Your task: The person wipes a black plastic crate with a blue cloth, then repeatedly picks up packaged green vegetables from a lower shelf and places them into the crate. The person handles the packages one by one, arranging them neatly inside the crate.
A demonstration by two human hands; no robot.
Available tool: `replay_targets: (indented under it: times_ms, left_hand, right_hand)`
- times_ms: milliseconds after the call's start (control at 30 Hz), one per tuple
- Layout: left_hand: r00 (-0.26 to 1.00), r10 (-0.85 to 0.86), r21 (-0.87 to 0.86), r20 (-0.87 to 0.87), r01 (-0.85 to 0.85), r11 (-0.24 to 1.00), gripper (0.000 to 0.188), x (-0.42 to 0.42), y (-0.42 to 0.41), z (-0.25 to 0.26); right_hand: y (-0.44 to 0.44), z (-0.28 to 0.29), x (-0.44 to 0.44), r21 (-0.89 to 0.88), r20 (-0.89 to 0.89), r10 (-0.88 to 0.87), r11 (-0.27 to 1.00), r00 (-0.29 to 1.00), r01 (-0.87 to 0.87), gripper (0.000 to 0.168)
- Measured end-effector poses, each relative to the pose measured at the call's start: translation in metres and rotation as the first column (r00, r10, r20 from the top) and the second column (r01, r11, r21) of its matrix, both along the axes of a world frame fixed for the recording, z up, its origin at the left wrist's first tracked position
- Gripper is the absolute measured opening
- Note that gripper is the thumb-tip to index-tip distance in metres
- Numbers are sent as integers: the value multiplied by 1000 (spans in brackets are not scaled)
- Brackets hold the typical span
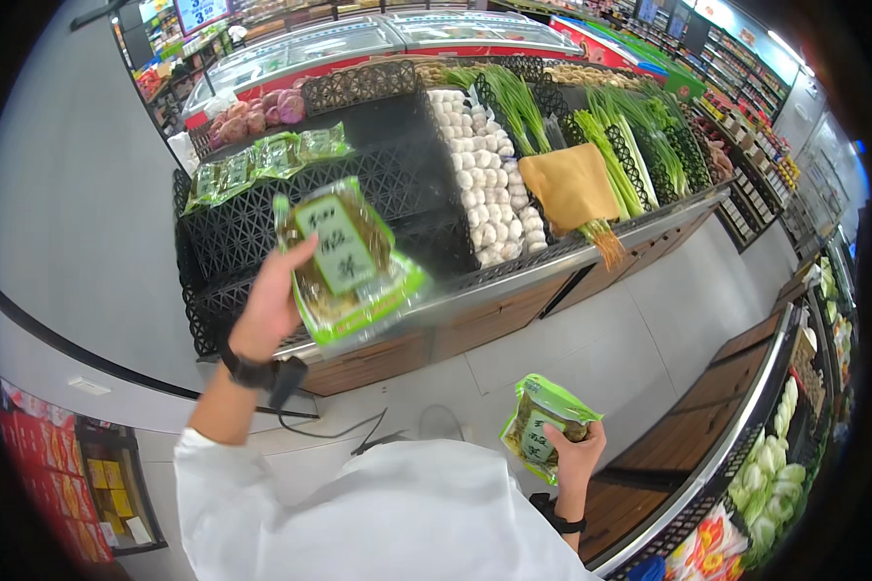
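Note:
My left hand (272, 301) grips a clear and green plastic packet of pickled greens (345, 265) by its left side, above the near part of a black lattice display rack (232, 229). A second packet of pickled greens (534, 432) is in my right hand (578, 450), held low over the floor on the right. Similar packets (276, 154) lie in a row along the rack's upper left tier. Rows of white garlic bulbs (483, 189) stand right of the rack's black tiers.
Red onions (261, 116) lie at the rack's far left. Green onions (512, 105), celery (610, 160) and a tan cloth (570, 185) are farther right. A metal edge (479, 279) borders the stand. Behind are glass-topped freezers (472, 30); lower right, a shelf of cabbages (766, 472). A black cable (327, 434) hangs near my body.

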State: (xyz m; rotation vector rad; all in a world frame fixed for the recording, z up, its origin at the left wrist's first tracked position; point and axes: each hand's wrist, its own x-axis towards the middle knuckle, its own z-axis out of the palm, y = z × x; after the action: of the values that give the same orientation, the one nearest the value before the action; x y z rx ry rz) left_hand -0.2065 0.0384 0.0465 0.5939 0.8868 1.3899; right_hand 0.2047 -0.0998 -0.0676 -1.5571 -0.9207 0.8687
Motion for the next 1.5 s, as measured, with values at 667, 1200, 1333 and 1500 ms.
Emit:
replay_targets:
  times_ms: [667, 1200, 1333, 1500]
  left_hand:
    - [854, 300, -120, -424, -382, 917, 18, -183, 473, -106]
    - [394, 140, 20, -909, -294, 955, 51, -158, 516, -122]
    - [680, -15, -180, -733, -172, 968, 55, -173, 503, -121]
    - [243, 18, -22, -970, -161, 987, 40, -152, 490, -115]
  right_hand:
    - [230, -4, 8, -12, -60, -97, 995, 993, 97, 44]
    - [344, 1, -39, -96, 71, 10, 995, 997, -3, 43]
    - [359, 6, -42, -141, 102, 87, 987, 991, -72, 41]
    - [373, 8, -42, -136, 137, 170, 979, 976, -151, 41]
